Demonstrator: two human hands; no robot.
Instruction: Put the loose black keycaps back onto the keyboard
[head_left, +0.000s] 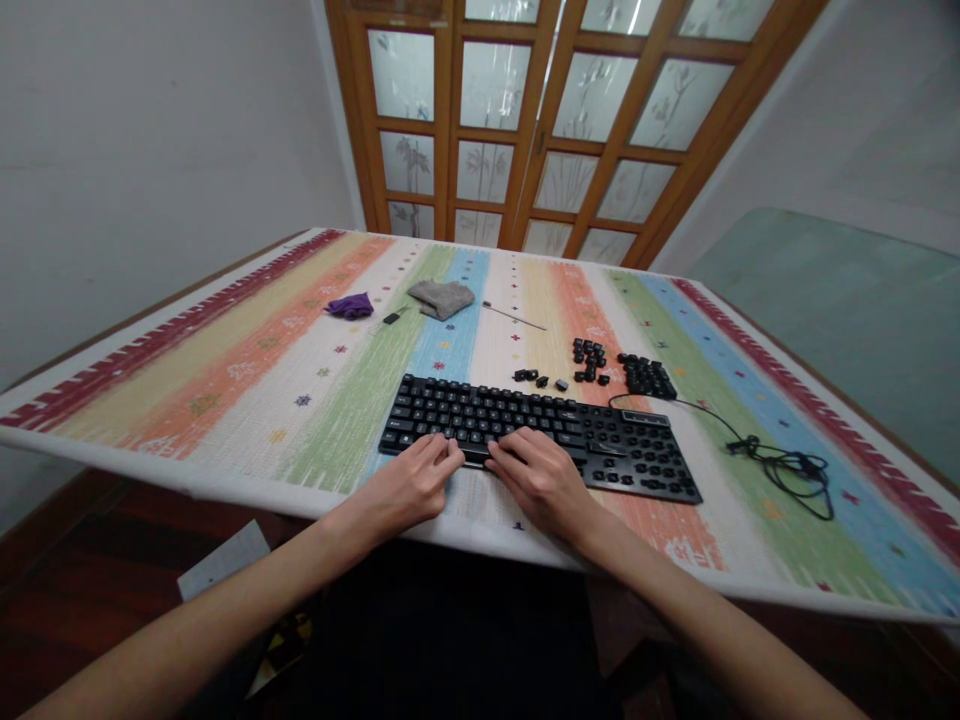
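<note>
A black keyboard (487, 415) lies on the table before me, its right-hand section stripped of keycaps. My left hand (424, 478) is closed at the keyboard's front edge, fingertips pinched at the left end of the space bar (474, 452). At the other end of that bar, my right hand (541, 482) has its fingers bent together against it. Fingers partly cover both ends of the bar. Loose keycaps (649, 377) lie grouped behind the keyboard's right half, with a second cluster (589, 358) and several single keycaps (543, 380) beside them.
Farther back lie a grey cloth (442, 298), a purple cloth (351, 306), a small black-ended tool (393, 317) and a thin rod (516, 316). The keyboard's cable (795, 468) is coiled at the right. A striped cloth (247, 400) covers the table.
</note>
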